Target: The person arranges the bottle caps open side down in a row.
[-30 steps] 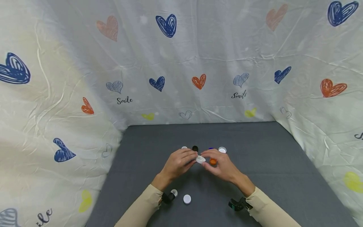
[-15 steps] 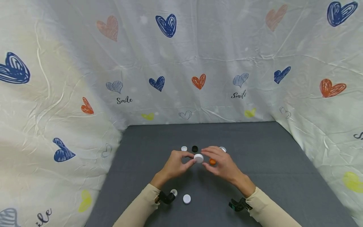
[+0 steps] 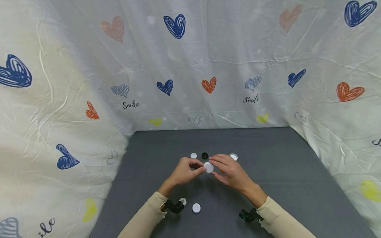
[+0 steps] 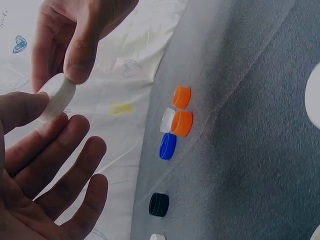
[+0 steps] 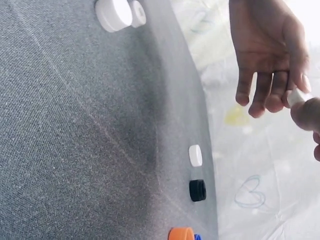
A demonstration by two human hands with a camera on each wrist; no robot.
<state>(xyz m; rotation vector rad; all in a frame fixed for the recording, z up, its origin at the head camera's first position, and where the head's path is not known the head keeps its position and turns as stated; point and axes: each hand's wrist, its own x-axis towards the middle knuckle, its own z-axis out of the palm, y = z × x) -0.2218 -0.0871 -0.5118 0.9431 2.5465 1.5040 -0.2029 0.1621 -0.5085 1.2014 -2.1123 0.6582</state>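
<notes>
A round white bottle cap [image 3: 208,167] is held up between both hands above the table, its smooth flat face toward the head camera. My left hand [image 3: 184,172] pinches its left edge between thumb and fingers; the other left fingers spread apart in the left wrist view. From the opposite side my right hand [image 3: 232,173] pinches the same cap, with its thumb [image 4: 81,60] pressed against the rim. In the right wrist view the cap [image 5: 297,97] is partly covered by the right thumb. Behind the right hand an orange cap [image 3: 222,171] is mostly hidden.
Beyond the hands lie a white cap [image 3: 193,155], a black cap [image 3: 204,155] and another white cap [image 3: 233,157]. The left wrist view shows two orange caps [image 4: 182,123] and a blue cap [image 4: 168,146]. Nearer lie two white caps [image 3: 196,208] on the grey tabletop [image 3: 256,145].
The white cap has turned over from its ribbed, hollow side to its smooth face. My left fingers have shifted their grip on it, and my right hand has closed in from the right.
</notes>
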